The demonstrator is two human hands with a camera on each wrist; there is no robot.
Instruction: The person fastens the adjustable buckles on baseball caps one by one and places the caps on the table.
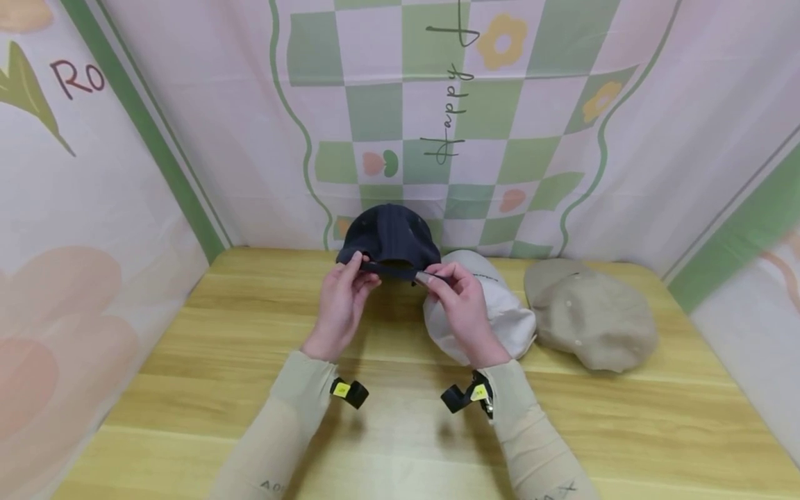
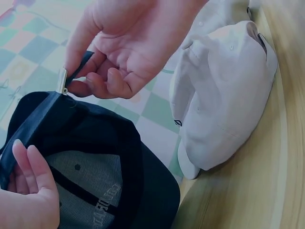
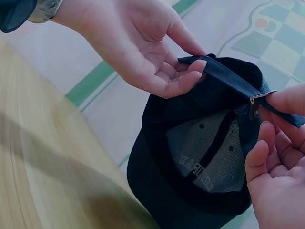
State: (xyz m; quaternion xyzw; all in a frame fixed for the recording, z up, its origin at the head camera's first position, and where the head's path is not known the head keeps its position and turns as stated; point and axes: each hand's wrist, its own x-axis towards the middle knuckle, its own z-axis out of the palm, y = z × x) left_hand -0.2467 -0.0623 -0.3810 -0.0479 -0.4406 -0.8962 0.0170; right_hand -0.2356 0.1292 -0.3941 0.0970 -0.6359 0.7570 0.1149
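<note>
A dark navy baseball cap [image 1: 390,232] is held up off the table, its back opening and strap towards me. My left hand [image 1: 340,302] pinches the strap's left part between thumb and fingers. With thumb and fingers my right hand [image 1: 465,305] pinches the other side, at the metal buckle [image 3: 259,97], where the loose strap end [image 2: 85,64] sticks out past the fingers. The cap's grey mesh-like lining [image 3: 214,157], with raised lettering, shows in both wrist views. Just behind my right hand lies a white cap [image 1: 509,316].
A beige cap [image 1: 594,316] lies on the wooden table [image 1: 400,430] to the right, against the white one. A checkered cloth [image 1: 425,111] hangs along the table's back edge, with more printed cloth [image 1: 81,229] at the left side.
</note>
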